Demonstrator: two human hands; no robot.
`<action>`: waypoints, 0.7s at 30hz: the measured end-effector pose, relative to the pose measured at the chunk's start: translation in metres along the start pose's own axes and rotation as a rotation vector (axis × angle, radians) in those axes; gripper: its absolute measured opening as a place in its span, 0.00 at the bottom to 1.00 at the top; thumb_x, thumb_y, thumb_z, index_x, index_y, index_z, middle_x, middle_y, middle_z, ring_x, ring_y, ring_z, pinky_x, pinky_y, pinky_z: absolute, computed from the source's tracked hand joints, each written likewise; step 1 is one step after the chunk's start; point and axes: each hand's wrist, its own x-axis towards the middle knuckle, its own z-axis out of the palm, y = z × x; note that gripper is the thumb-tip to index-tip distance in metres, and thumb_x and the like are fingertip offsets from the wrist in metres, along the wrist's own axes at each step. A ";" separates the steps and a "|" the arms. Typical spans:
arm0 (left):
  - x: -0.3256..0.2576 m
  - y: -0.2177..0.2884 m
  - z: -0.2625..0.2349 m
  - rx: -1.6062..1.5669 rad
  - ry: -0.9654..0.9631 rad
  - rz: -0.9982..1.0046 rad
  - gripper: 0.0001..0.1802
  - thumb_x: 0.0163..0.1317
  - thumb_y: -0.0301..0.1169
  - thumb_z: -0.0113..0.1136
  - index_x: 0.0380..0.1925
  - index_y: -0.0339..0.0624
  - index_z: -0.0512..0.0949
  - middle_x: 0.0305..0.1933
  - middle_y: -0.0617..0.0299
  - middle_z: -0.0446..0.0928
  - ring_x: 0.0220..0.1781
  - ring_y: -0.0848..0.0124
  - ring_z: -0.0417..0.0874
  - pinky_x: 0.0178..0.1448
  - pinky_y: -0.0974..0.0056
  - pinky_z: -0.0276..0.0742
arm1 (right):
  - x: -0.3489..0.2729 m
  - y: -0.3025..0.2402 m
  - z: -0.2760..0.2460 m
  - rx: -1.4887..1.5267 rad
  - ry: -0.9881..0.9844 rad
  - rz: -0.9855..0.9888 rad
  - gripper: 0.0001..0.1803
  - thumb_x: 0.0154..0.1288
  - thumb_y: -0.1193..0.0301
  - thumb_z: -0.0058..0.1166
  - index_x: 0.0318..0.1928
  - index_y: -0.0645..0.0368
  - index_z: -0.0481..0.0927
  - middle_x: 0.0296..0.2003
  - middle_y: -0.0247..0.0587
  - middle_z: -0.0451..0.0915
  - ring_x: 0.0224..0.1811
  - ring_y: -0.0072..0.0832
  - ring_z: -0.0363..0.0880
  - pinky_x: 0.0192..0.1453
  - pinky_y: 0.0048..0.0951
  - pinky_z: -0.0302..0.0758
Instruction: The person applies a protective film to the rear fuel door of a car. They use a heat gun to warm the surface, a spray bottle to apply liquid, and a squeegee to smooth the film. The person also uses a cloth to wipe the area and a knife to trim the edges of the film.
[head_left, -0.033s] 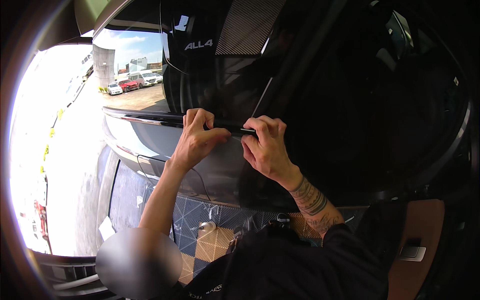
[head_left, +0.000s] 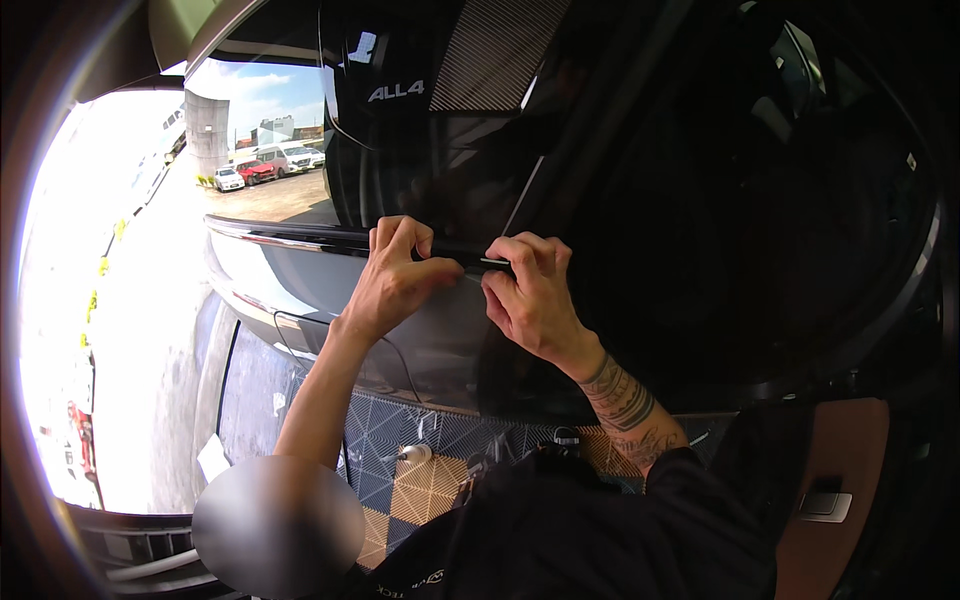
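Observation:
A long black trim strip [head_left: 340, 236] runs across the glossy dark body of a car [head_left: 430, 330]. My left hand [head_left: 395, 275] has its fingers bent over the strip, while the thumb reaches right along its lower side. To the right, my right hand [head_left: 530, 290] is closed, with fingertips and thumb pinched at the strip. A thin pale edge shows at those fingertips; the part inside the fingers is hidden. A short dark stretch lies between the two hands.
Above the strip, the shiny panel carries a silver badge [head_left: 397, 92] and a ribbed patch [head_left: 500, 50]. Below are patterned floor tiles [head_left: 430, 490] with a white bottle [head_left: 415, 454]. A brown panel [head_left: 850, 470] with a metal plate stands at the lower right.
My left hand has shifted very slightly to the right along the strip. The right hand stays in place.

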 end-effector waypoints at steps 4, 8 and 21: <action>0.008 -0.001 0.000 0.036 -0.094 0.112 0.07 0.43 0.29 0.66 0.26 0.52 0.81 0.38 0.62 0.63 0.49 0.62 0.67 0.53 0.59 0.64 | -0.001 0.002 0.001 0.016 0.002 -0.023 0.07 0.49 0.74 0.63 0.28 0.57 0.77 0.48 0.34 0.66 0.52 0.30 0.67 0.54 0.45 0.58; 0.012 0.001 -0.001 0.078 -0.173 0.168 0.06 0.48 0.27 0.62 0.28 0.49 0.78 0.39 0.61 0.65 0.52 0.61 0.67 0.55 0.58 0.63 | -0.001 0.003 -0.001 0.021 -0.004 -0.020 0.07 0.49 0.74 0.63 0.29 0.57 0.77 0.48 0.33 0.66 0.52 0.30 0.67 0.54 0.45 0.58; -0.018 0.052 0.037 0.271 0.036 -0.252 0.09 0.51 0.24 0.59 0.35 0.43 0.76 0.44 0.57 0.65 0.54 0.59 0.64 0.57 0.56 0.55 | -0.002 -0.001 -0.005 0.039 -0.005 0.006 0.12 0.45 0.76 0.64 0.33 0.59 0.79 0.49 0.35 0.69 0.54 0.33 0.67 0.54 0.43 0.58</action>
